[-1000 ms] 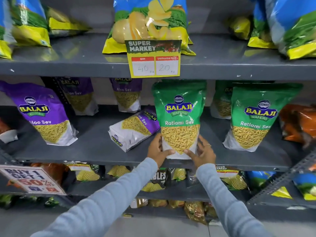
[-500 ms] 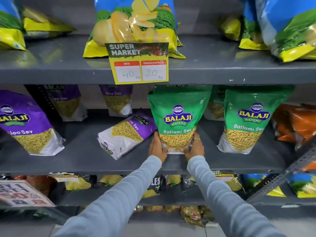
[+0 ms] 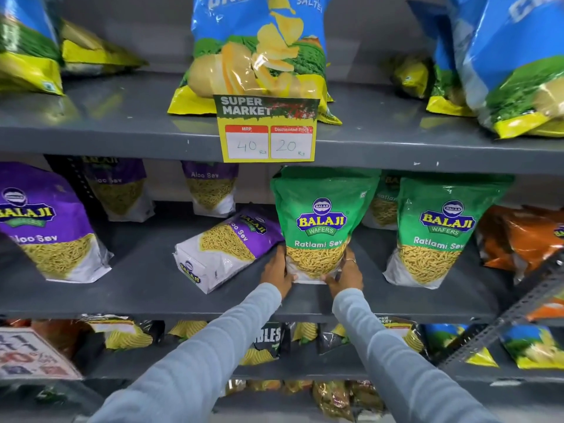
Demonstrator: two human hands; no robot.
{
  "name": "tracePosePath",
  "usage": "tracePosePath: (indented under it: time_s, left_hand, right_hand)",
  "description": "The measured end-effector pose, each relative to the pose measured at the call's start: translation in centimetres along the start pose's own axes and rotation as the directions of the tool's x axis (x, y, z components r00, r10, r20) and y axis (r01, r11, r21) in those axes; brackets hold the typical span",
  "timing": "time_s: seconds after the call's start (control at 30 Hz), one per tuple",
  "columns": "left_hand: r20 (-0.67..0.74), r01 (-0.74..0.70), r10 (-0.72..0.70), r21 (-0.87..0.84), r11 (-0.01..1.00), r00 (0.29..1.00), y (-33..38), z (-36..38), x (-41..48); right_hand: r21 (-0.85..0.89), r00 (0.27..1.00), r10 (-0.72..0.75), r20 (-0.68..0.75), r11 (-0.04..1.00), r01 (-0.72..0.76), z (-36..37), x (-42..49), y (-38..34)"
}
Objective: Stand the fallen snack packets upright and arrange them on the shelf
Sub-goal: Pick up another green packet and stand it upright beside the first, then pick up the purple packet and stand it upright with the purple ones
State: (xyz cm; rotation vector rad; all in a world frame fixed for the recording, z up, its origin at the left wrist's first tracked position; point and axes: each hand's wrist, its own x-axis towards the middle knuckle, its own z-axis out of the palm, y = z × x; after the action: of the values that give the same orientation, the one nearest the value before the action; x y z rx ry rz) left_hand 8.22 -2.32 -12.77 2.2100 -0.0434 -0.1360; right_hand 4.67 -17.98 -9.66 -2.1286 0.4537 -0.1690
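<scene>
On the middle shelf (image 3: 122,297): both hands, left (image 3: 276,271) and right (image 3: 346,274), clasping upright green packet (image 3: 320,221); fallen purple packet (image 3: 225,248) just left, long axis slanting up-right, nearer left hand.

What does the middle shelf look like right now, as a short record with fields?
held packet: green Ratlami Sev packet, upright, gripped at its base
left hand: on the packet's left lower edge
right hand: on its right lower edge
fallen packet: purple Aloo Sev packet, lying on its side just left of the held one
neighbour: second green packet, upright to the right
price tag: 40, discounted 20
</scene>
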Motion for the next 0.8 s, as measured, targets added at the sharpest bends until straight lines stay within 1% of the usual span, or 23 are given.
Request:
tracePosePath:
  time_s: [0.03,0.1,0.13,0.17,0.23,0.27,0.3,0.33,0.37,0.4,0.43,0.5,0.53,0.57,0.6,0.63,0.7,0.73,0.8]
  left_hand:
    - [0.043,-0.007,0.007,-0.007,1.0,0.999,-0.4,-0.2,0.1]
    - [0.122,-0.064,0.066,-0.025,0.998,0.99,-0.7,-1.3,-0.5]
    - [0.13,-0.114,0.113,-0.004,0.994,0.985,-0.7,-2.2,-1.1]
    - [0.11,-0.172,0.165,0.059,0.983,0.98,-0.7,-3.3,-1.8]
    - [-0.016,-0.3,0.312,0.228,0.926,0.95,-0.9,-6.1,-2.9]
    - [-0.097,-0.328,0.373,0.309,0.893,0.923,-0.9,-7.7,-3.2]
    - [-0.176,-0.317,0.404,0.381,0.869,0.898,-0.9,-9.4,-3.5]
    - [-0.246,-0.271,0.41,0.45,0.851,0.878,-1.1,-10.9,-3.2]
    - [-0.298,-0.189,0.377,0.507,0.841,0.877,-1.2,-12.3,-2.7]
    - [-0.334,-0.076,0.291,0.532,0.844,0.896,-1.6,-13.6,-2.1]
    - [-0.36,0.05,0.169,0.526,0.849,0.918,-2.1,-14.6,-1.7]
    - [-0.35,0.264,-0.107,0.439,0.859,0.931,-3.4,-16.0,-1.4]
    - [-0.314,0.324,-0.215,0.353,0.878,0.925,-3.9,-16.4,-1.3]
    - [-0.272,0.353,-0.282,0.266,0.897,0.92,-4.3,-16.8,-1.4]
    - [-0.238,0.365,-0.313,0.222,0.904,0.919,-4.5,-17.1,-1.5]
    - [-0.208,0.369,-0.326,0.221,0.903,0.922,-4.3,-17.4,-1.8]
    - [-0.18,0.379,-0.343,0.245,0.892,0.922,-3.6,-18.0,-2.7]
    - [-0.17,0.391,-0.359,0.22,0.894,0.918,-3.2,-18.2,-3.4]
    - [-0.133,0.411,-0.396,0.118,0.904,0.909,-2.6,-18.3,-4.9]
  right_hand:
    - [0.021,1.0,0.0,-0.002,1.0,0.0,0.0,-0.1,0.2]
    - [0.076,0.999,0.03,-0.022,0.997,-0.029,-0.2,-1.2,0.5]
    - [0.09,0.999,0.026,-0.042,0.996,-0.023,-0.2,-2.1,0.7]
    - [0.095,0.998,-0.01,-0.064,0.995,0.016,-0.1,-3.2,1.2]
    - [0.045,0.988,-0.146,-0.055,0.988,0.148,0.6,-5.6,1.8]
    - [-0.009,0.976,-0.22,-0.001,0.976,0.22,1.2,-6.7,1.9]
    - [-0.066,0.954,-0.286,0.094,0.954,0.293,1.9,-7.5,1.9]
    - [-0.128,0.924,-0.32,0.21,0.928,0.35,2.6,-8.4,1.7]
    - [-0.195,0.883,-0.356,0.307,0.884,0.424,3.5,-9.0,1.6]
    - [-0.282,0.847,-0.388,0.364,0.821,0.497,4.2,-9.5,1.5]
    - [-0.368,0.822,-0.418,0.386,0.748,0.553,5.1,-9.7,1.7]
    - [-0.499,0.825,-0.352,0.442,0.668,0.552,6.4,-9.9,1.7]
    - [-0.533,0.826,-0.297,0.479,0.65,0.542,7.0,-9.9,2.0]
    - [-0.568,0.824,-0.268,0.499,0.617,0.545,7.2,-9.9,2.1]
    - [-0.578,0.828,-0.229,0.513,0.621,0.53,6.7,-10.3,1.5]
    - [-0.565,0.837,-0.252,0.486,0.639,0.522,6.3,-10.4,0.7]
    - [-0.49,0.865,-0.259,0.429,0.738,0.464,6.3,-10.0,-0.9]
    - [-0.458,0.887,-0.233,0.398,0.788,0.413,6.4,-9.7,-1.6]
    - [-0.382,0.91,-0.159,0.382,0.87,0.312,6.6,-9.4,-3.1]
